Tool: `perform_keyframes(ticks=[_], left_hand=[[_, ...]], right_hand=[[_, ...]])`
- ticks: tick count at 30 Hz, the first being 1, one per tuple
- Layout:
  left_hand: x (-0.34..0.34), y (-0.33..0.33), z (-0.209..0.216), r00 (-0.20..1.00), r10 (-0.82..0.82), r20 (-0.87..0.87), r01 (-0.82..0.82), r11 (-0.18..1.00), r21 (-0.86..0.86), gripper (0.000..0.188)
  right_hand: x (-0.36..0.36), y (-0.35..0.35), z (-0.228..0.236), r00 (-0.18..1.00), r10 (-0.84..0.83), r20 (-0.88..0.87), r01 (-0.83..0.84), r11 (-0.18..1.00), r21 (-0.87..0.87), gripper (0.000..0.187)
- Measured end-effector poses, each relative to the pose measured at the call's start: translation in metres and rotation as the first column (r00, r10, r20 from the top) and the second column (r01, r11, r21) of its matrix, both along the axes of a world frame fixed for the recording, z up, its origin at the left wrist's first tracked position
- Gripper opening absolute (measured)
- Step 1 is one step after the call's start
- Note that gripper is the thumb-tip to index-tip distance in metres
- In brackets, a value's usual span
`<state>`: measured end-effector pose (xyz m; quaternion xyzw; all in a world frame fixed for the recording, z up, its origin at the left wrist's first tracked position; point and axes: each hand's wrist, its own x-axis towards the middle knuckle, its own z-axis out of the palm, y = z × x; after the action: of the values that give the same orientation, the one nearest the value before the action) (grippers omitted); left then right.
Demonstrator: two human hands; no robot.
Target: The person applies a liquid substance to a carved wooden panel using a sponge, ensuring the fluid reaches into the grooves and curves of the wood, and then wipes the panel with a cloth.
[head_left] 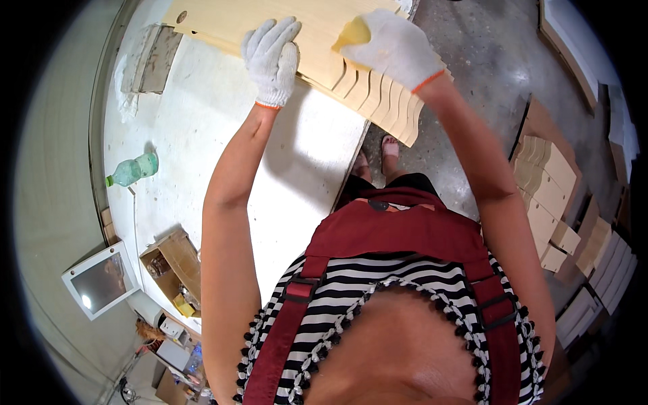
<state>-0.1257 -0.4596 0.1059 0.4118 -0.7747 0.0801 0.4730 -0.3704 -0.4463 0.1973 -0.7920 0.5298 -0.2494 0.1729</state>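
Note:
A stack of pale wooden boards (317,57) with wavy cut ends lies across the white table (196,121), its wavy end jutting past the table's edge. My left hand (272,59), in a white knit glove, rests on the near long edge of the top board, fingers stretched out. Gloved likewise, my right hand (395,47) is closed round a yellow pad (354,34) and presses it to the top board near the wavy end. Whether the pad is a sponge or folded sandpaper I cannot tell. Part of it is hidden under my fingers.
On the table's left lie a green plastic bottle (133,169) and a worn block (156,59). A cardboard box (174,266) and a white-framed panel (101,280) are at the lower left. More cut boards (550,182) are stacked on the floor at right.

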Motion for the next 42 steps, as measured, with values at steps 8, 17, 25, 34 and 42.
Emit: perform_keyframes(ticks=[8,17,25,34,42], left_hand=[[0.003,0.003,0.002,1.0,0.019,-0.017,-0.019,1.0,-0.012,0.028],[-0.001,-0.002,0.003,0.998,-0.024,-0.054,0.025,1.0,0.014,0.03],[0.0,0.003,0.007,0.998,-0.043,-0.046,0.043,0.999,0.017,0.031],[0.0,0.004,0.012,0.999,-0.044,-0.027,0.045,0.997,0.056,0.032],[-0.003,0.006,0.018,0.999,-0.04,0.01,0.039,0.997,0.073,0.032]], right_hand=[[-0.009,0.068,0.009,0.977,0.207,0.042,-0.211,0.966,0.15,0.041],[0.013,0.06,-0.003,0.962,0.257,-0.098,-0.273,0.932,-0.238,0.045],[0.013,0.045,-0.007,0.963,0.246,-0.108,-0.267,0.913,-0.308,0.04],[0.0,-0.007,-0.01,0.989,0.03,-0.142,-0.08,0.928,-0.365,0.036],[-0.057,-0.05,-0.015,0.968,-0.198,-0.153,0.095,0.856,-0.508,0.03]])
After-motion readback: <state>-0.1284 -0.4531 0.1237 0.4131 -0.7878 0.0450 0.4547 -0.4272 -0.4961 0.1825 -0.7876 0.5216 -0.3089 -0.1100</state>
